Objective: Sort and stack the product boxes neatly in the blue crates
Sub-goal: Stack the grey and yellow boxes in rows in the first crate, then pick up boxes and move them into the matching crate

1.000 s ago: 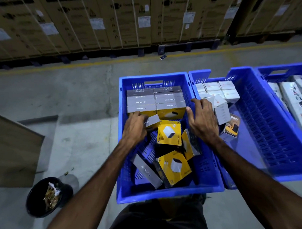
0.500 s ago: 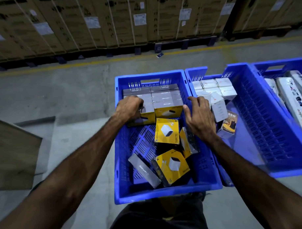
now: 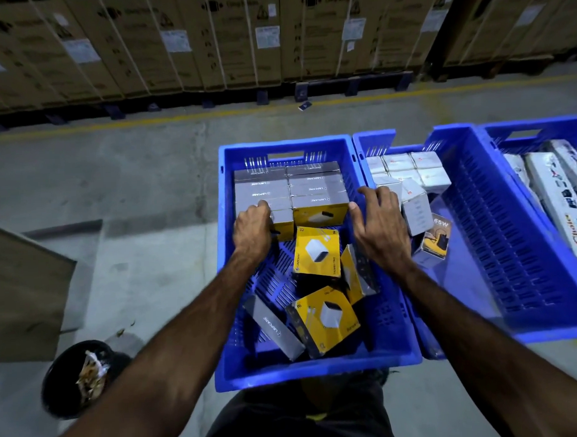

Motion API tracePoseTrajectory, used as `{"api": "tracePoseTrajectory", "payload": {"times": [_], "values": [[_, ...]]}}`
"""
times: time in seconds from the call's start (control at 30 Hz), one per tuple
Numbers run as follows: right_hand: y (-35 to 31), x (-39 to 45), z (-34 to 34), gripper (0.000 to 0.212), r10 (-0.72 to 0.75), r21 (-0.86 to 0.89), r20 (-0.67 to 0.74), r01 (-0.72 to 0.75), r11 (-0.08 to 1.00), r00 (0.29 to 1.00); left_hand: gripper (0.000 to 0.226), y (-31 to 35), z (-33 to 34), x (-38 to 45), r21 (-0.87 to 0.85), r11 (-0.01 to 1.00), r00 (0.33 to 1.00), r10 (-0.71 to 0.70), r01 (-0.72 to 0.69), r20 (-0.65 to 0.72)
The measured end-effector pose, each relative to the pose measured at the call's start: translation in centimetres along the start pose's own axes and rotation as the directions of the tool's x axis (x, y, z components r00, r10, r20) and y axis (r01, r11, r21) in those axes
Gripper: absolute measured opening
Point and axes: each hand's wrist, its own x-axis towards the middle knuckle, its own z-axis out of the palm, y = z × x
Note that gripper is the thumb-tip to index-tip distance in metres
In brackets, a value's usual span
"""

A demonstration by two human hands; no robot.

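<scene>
Two bare forearms reach into the near crate [image 3: 318, 371], a blue moulded-plastic bin with slotted walls, a lattice floor and a handle cut-out in its far wall. It stands on a grey concrete floor [image 3: 115, 178].

The left hand [image 3: 253, 227] has its fingers curled round the near left box [image 3: 282, 223] of the stack [image 3: 291, 188], a tidy block of card boxes with matte grey tops and yellow fronts set against the far wall. The grey tops carry small pale lettering that reads "LAPCARE". The right hand [image 3: 380, 226] rests with fingers spread and relaxed over the crate's right rim, its thumb touching the right end of the stack; it holds nothing.

Loose boxes [image 3: 318, 253] lie tumbled in the near half of the crate: squarish yellow cartons printed with a white cube-shaped charger, one flat, one tilted on edge, one on a corner. A long grey box [image 3: 274, 326] marked "LAPCARE" leans against the left wall.

The middle crate [image 3: 500, 328], touching the first, holds white boxes [image 3: 409, 170] packed in its far left corner, a taller white one tipped beside them, and a small box [image 3: 436, 241] marked "65W". A third crate [image 3: 536, 128] at the right holds long white cartons [image 3: 561, 205] with red lettering, too blurred to read surely.

Beyond a yellow floor line [image 3: 146, 120], strapped brown cardboard cartons [image 3: 241, 40] with white labels stand on pallets. A round black bin [image 3: 73, 379] of scraps sits at the lower left.
</scene>
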Motion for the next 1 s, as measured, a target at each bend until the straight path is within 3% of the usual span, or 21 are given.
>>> {"api": "tracePoseTrajectory", "payload": {"times": [0.17,0.23,0.3,0.37,0.47,0.53,0.6,0.67,0.73,0.87,0.93,1.0], "values": [[0.1,0.0,0.1,0.038,0.001,-0.01,-0.003,-0.001,1.0,1.0,0.028,0.8,1.9,-3.1,-0.173,0.983,0.988,-0.079,0.055,-0.135],[0.2,0.1,0.2,0.038,-0.001,-0.018,-0.005,0.001,1.0,1.0,0.027,1.4,3.4,-5.1,-0.288,0.953,0.988,-0.121,0.088,-0.1],[0.1,0.1,0.2,0.038,0.002,-0.013,0.0,-0.002,1.0,1.0,0.027,2.1,4.7,-6.4,-0.429,0.883,0.979,-0.199,0.192,0.029],[0.1,0.1,0.3,0.038,0.006,-0.003,0.005,-0.006,1.0,1.0,0.029,2.7,5.8,-6.3,-0.549,0.759,0.936,-0.268,0.35,0.227],[0.1,0.1,0.2,0.036,0.007,0.006,0.006,-0.007,1.0,1.0,0.045,3.6,7.3,-5.3,-0.705,0.47,0.847,-0.272,0.531,0.456],[0.0,0.1,0.1,0.036,0.005,-0.012,-0.004,-0.005,1.0,1.0,0.047,3.8,8.2,-4.6,-0.74,0.309,0.801,-0.28,0.597,0.529],[-0.1,0.1,0.1,0.037,0.005,-0.023,-0.012,-0.005,1.0,1.0,0.052,3.6,8.7,-4.1,-0.754,0.256,0.791,-0.296,0.605,0.535],[0.0,0.1,0.2,0.038,0.006,-0.022,-0.008,-0.006,1.0,1.0,0.055,4.0,7.9,-4.2,-0.788,0.261,0.824,-0.285,0.558,0.489],[0.0,0.2,0.1,0.039,0.009,-0.021,-0.001,-0.009,1.0,1.0,0.04,5.0,6.2,-4.7,-0.821,0.298,0.868,-0.272,0.487,0.415],[-0.1,0.1,0.1,0.039,0.019,-0.019,-0.003,-0.019,1.0,1.0,0.032,6.5,3.5,-6.3,-0.852,0.48,0.973,-0.192,0.208,0.13],[-0.1,0.2,-0.1,0.04,0.022,-0.02,-0.002,-0.022,1.0,1.0,0.039,6.3,3.2,-6.4,-0.8,0.597,0.991,-0.131,0.058,-0.026],[-0.1,0.2,-0.1,0.042,0.033,-0.006,0.011,-0.033,0.999,0.999,0.045,5.6,3.6,-6.0,-0.76,0.649,0.992,-0.076,-0.025,-0.097]]}}
